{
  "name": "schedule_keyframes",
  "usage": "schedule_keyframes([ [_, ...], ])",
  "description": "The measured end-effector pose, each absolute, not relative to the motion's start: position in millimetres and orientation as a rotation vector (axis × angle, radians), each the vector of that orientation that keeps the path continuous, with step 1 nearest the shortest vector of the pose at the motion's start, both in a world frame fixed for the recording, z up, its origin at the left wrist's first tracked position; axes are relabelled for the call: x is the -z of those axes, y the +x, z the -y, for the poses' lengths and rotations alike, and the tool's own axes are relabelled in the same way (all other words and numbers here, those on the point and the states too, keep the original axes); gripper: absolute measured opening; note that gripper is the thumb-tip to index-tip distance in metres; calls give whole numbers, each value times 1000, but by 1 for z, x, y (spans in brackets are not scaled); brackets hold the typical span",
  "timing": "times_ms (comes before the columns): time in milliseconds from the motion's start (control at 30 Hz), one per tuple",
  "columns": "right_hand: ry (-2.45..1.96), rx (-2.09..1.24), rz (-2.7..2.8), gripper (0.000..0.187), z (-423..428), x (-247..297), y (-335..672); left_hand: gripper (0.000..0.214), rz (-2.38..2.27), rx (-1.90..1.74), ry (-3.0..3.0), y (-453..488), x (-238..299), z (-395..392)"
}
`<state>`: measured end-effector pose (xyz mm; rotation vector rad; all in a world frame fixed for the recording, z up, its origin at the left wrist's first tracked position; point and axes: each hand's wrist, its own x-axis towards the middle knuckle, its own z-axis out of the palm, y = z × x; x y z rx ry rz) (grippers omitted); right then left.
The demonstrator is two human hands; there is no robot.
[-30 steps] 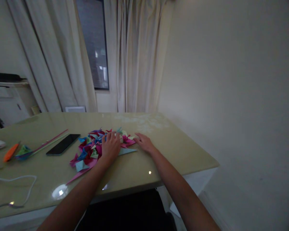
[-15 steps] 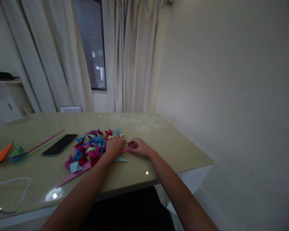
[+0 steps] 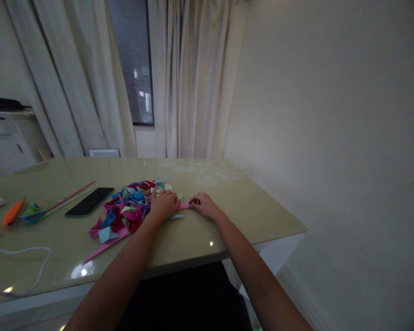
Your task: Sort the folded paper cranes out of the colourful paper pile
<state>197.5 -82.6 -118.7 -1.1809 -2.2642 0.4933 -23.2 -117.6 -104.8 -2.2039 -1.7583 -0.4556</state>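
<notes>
A heap of folded paper pieces in pink, blue, red, purple and pale green lies on the table. My left hand rests on the heap's right side with its fingers apart, pressing down on the paper. Just to the right, my right hand pinches the end of a pink paper strip that sticks out from under my left hand. A pale blue pointed strip pokes out below it. Another long pink strip reaches toward the table's front edge. The palm side of both hands is hidden.
Left of the heap lies a black phone. Beyond it are an orange-handled tool, a green and blue folded piece with thin strips, and a white cable. The glossy table ends near the wall at right.
My right hand has closed on the pink strip's end and shifted slightly right, showing more of the strip. My left hand stays on the heap. The view has tilted a little.
</notes>
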Motion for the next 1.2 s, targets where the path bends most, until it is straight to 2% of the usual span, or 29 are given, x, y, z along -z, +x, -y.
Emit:
schedule_keyframes([
  [333,-1395,-364,2188,13,77,121,208,31,1847,418,-2176,-24,106,116],
  [500,-1369,-366,2187,9,76,121,214,41,1911,491,-2067,-24,104,119],
  [700,-1455,-338,2096,10,72,124,231,34,1896,489,-2166,-26,108,119],
  [867,-1558,-272,1983,20,69,131,236,25,1913,511,-2303,-31,104,113],
  [1067,-1568,-250,1947,11,66,135,230,9,1932,572,-2368,-31,100,114],
  [1200,-1529,-267,1970,11,70,132,227,12,1865,677,-2352,-22,96,120],
])
